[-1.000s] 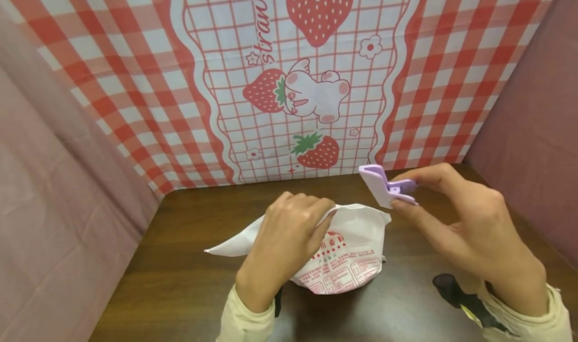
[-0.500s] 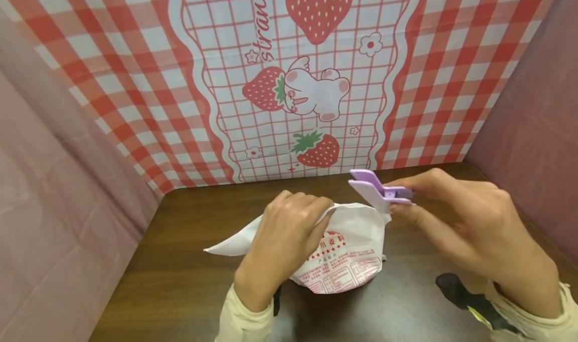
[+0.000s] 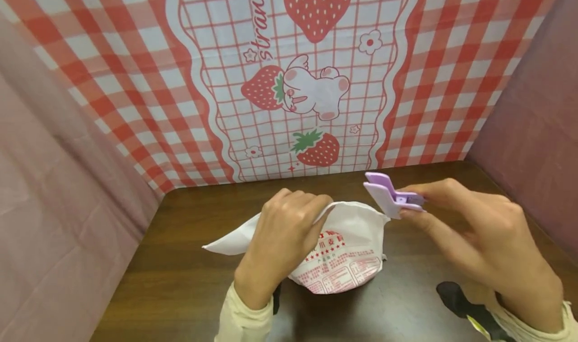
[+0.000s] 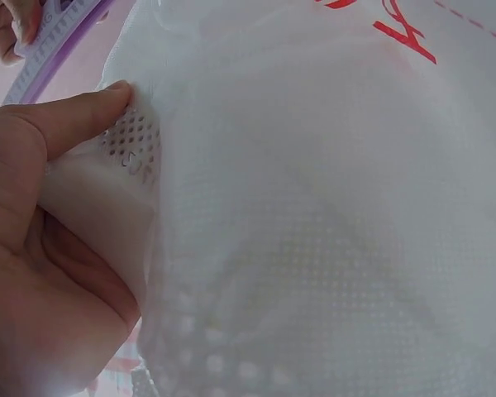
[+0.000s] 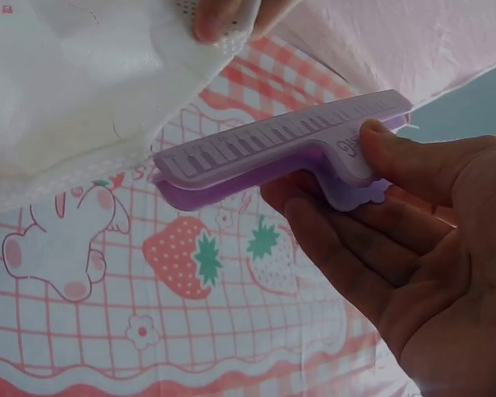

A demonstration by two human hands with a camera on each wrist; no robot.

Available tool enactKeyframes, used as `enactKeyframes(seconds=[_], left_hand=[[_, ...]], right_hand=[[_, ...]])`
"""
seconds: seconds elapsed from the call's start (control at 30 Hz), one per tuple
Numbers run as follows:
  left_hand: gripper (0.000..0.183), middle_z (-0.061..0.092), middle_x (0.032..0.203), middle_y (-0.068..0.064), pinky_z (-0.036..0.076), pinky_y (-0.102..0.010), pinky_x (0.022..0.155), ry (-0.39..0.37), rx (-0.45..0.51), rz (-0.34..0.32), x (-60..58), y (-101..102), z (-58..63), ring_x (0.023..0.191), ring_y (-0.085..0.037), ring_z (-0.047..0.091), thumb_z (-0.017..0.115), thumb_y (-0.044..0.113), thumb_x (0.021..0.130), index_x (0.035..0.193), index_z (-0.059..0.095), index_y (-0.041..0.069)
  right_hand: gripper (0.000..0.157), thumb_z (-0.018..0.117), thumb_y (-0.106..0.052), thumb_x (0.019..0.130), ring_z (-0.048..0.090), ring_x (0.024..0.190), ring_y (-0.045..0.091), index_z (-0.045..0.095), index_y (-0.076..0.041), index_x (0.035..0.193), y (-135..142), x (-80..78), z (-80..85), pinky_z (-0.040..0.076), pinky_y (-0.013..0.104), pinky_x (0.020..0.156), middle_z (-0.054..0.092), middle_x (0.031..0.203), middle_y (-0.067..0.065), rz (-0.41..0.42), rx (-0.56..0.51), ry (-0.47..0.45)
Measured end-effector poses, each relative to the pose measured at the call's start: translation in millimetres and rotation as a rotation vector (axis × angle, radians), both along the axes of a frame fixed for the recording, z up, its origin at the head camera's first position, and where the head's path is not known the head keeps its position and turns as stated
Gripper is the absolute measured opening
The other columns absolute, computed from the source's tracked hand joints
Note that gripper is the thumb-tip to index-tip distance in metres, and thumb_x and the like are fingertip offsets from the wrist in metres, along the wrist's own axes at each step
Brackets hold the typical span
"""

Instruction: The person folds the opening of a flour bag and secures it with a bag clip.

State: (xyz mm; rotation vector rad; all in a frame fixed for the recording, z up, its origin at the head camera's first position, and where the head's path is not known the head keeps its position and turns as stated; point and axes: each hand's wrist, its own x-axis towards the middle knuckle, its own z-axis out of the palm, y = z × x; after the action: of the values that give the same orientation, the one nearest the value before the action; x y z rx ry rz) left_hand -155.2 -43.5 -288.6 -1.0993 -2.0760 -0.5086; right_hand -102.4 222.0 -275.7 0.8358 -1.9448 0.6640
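1. Here, a purple clip [image 3: 392,201] was held by the right hand [image 3: 492,241], its handles pinched between the thumb and the fingers.
2. The clip's two long bars were extended beyond the fingertips, toward the left hand [image 3: 282,241], and were seen parted at their front edges in the head view.
3. The clip was held up over the table [image 3: 180,262], close by the right-hand top corner of a white bag [image 3: 361,231]; whether clip and bag were touching could not be told.
4. The bag was gripped at its top edge by the left hand, the material being caught between thumb and fingers.
5. The top edge was spread to both sides of that hand, and was drawn to a point at the left.
6. The bag's front was marked with red print [image 3: 336,274].
7. Behind the table, a strawberry-patterned cloth [image 3: 370,96] was hung.
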Motion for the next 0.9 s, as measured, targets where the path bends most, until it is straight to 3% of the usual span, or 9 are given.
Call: enactKeyframes(seconds=[0.1,0.3,0.63,0.9], left_hand=[[0.009,0.068,0.074,0.006,0.040,-0.026,0.059,0.002,0.011,-0.004,-0.6,-0.7,0.6,0.064,-0.011,0.060,0.065,0.014,0.095,0.091,0.072,0.013],[0.009,0.068,0.075,0.007,0.040,-0.026,0.059,-0.004,0.008,-0.010,-0.4,-1.0,0.8,0.064,-0.011,0.060,0.064,0.015,0.096,0.091,0.072,0.013],[0.009,0.068,0.074,0.007,0.040,-0.026,0.059,-0.004,0.006,-0.011,-0.1,-0.6,0.7,0.064,-0.011,0.060,0.064,0.015,0.096,0.091,0.071,0.013],[0.008,0.067,0.074,0.007,0.039,-0.026,0.059,-0.013,0.002,-0.007,0.8,-0.9,1.4,0.063,-0.011,0.059,0.066,0.014,0.095,0.090,0.071,0.013]], right_hand=[[0.031,0.079,-0.029,0.087,0.054,0.063,-0.002,0.075,-0.004,0.104,-4.2,-1.4,0.7,0.038,0.014,0.060,0.075,0.090,-0.003,0.038,0.001,0.004],[0.038,0.062,-0.039,0.098,0.063,0.071,0.001,0.074,-0.003,0.103,-15.6,-1.4,8.5,0.044,0.014,0.068,0.073,0.092,-0.004,0.066,0.067,-0.008],[0.041,0.053,-0.041,0.102,0.045,0.063,-0.006,0.071,-0.004,0.102,-17.7,-4.0,11.0,0.038,0.014,0.056,0.070,0.087,-0.005,0.061,0.122,-0.043],[0.038,0.050,-0.039,0.104,0.043,0.063,-0.006,0.069,-0.006,0.102,-21.1,-6.6,11.1,0.037,0.012,0.055,0.066,0.086,-0.007,0.090,0.140,-0.075]])
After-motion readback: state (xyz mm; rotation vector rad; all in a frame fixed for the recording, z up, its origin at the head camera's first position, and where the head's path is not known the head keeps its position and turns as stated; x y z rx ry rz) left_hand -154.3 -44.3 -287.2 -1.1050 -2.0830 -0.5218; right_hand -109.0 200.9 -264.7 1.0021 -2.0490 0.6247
